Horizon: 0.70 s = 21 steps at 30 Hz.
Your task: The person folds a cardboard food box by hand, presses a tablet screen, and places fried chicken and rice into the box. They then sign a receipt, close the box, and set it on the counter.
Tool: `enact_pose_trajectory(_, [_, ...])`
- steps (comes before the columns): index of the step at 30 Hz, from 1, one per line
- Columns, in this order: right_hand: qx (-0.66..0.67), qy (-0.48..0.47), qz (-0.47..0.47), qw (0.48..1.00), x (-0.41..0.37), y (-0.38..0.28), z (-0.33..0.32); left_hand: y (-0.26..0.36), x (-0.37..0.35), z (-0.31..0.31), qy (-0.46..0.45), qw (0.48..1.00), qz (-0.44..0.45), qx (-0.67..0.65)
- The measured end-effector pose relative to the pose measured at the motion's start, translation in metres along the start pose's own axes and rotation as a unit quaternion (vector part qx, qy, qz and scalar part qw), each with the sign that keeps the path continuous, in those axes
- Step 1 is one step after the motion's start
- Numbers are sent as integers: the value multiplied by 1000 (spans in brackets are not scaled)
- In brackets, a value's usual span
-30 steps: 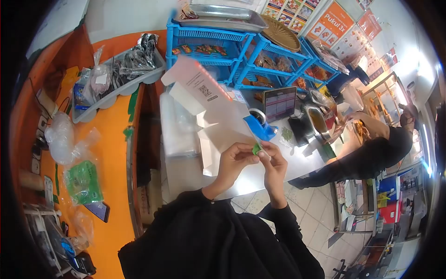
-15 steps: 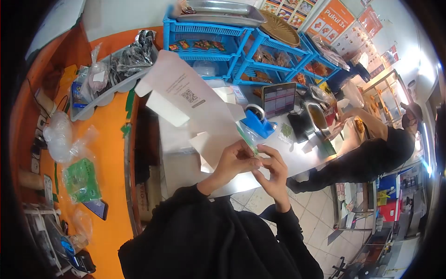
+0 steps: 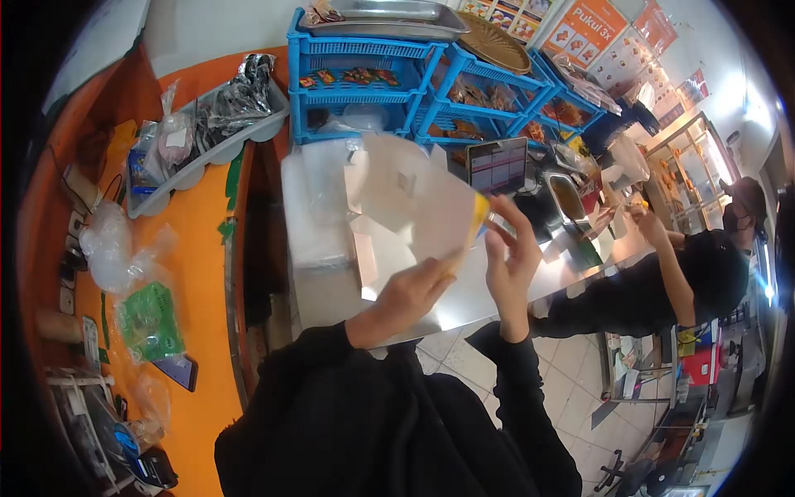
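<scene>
A pale, partly folded food carton (image 3: 431, 203) with a yellow corner is in front of me, blurred by motion. My left hand (image 3: 406, 296) is closed on its lower edge, thumb on top. At the yellow right-hand edge, the curved fingertips of my right hand (image 3: 512, 261) touch the carton, thumb and forefinger spaced apart. Behind and left of it, an open white carton (image 3: 364, 248) stands on the pale worktop (image 3: 319, 294).
A tablet (image 3: 497, 166) stands behind the hands. Blue stacking crates (image 3: 360, 87) hold packets at the back. On the left, an orange counter (image 3: 203, 273) bears a grey tray (image 3: 240, 137), plastic bags and a phone (image 3: 178, 371). A co-worker (image 3: 696, 265) handles food at the right.
The carton has swung round and come down toward the right; its printed QR panel is now blurred. My right hand has risen to its yellow corner, apart from my left hand.
</scene>
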State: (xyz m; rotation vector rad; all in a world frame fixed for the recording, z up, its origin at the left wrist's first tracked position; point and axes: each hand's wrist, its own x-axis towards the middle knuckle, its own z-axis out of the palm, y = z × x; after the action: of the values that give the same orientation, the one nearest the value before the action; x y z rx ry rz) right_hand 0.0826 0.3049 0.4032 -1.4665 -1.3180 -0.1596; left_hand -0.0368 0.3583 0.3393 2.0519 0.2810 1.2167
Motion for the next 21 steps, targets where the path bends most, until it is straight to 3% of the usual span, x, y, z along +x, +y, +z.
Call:
enact_pose_trajectory(1, [160,3,9,987,1,-2,4,5,5,-7,4,1000,0,3])
enact_pose_trajectory(2, [142,-86,-35,986,-7,3,3,12,10,-16,63,994,-51,-68])
enact_pose_trajectory(3, [72,-105,-97,987,-11,-3,8,18,16,-26,122,978,-100,-138])
enact_pose_trajectory(5, [-76,-107,-174,976,-27,-13,25,23,25,-46,97,988,-68,-101])
enact_pose_trajectory(7, [-102,-59,-203,972,-34,1,37,28,29,-54,62,959,-144,-234])
enact_pose_trajectory(8, [-130,-10,-229,965,-37,6,40,29,29,-56,62,960,-145,-233])
enact_pose_trajectory(13, [-121,18,-240,963,-26,-7,36,22,35,-75,1,950,-142,-277])
enact_pose_trajectory(15, [-134,0,-265,955,-24,-9,34,24,39,-87,-53,947,-168,-269])
enact_pose_trajectory(17, [-128,13,-267,955,-21,-9,37,27,41,-91,-11,951,-166,-262])
enact_pose_trajectory(19, [-124,27,-270,955,-22,-10,38,25,44,-98,-20,996,-80,25])
enact_pose_trajectory(21, [-89,-16,-162,983,-27,-13,37,25,42,-99,5,996,-65,53])
